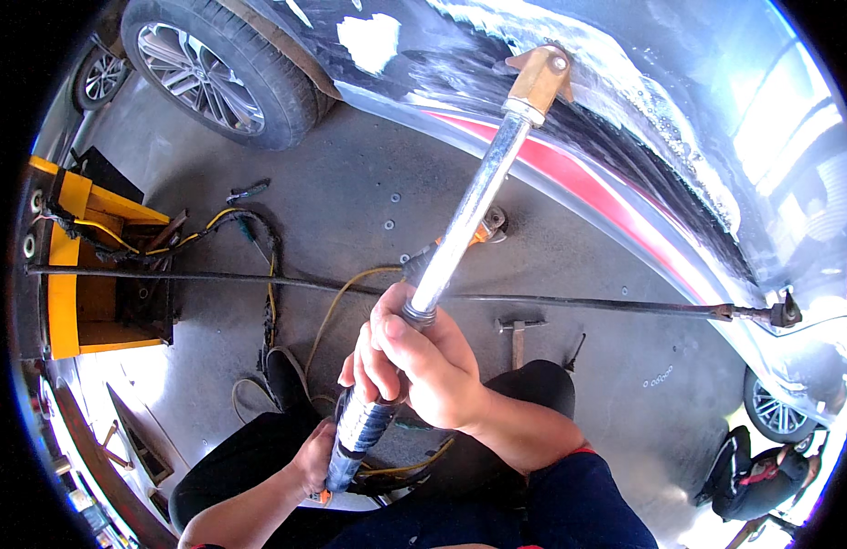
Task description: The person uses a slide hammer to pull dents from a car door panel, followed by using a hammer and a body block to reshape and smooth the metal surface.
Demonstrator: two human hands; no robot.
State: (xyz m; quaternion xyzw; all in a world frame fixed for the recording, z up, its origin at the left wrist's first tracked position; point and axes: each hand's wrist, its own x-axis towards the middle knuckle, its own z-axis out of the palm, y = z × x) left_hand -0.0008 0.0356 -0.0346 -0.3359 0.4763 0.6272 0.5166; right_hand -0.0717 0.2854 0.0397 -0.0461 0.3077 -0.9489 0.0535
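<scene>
A long dent-puller-like tool with a chrome shaft [474,201] and a dark, taped-looking handle [357,430] runs diagonally up and away from me. My left hand [313,457] is closed around the low end of the handle. Higher up, my right hand [428,361] wraps its fingers around the tool where handle and shaft meet. At the far end, a brass-coloured claw head [540,78] is against or just in front of the car's side panel [615,119], which is sanded dark with whitish patches; contact is hard to tell. A red stripe-like area lies below.
A black bar [570,300] crosses from a yellow cart [71,265] to the car's side. On the floor lie an orange grinder [489,226], a hammer [518,343] and a yellow cable [327,316]. A car wheel [204,78] stands at upper left; another person [762,476] crouches at lower right.
</scene>
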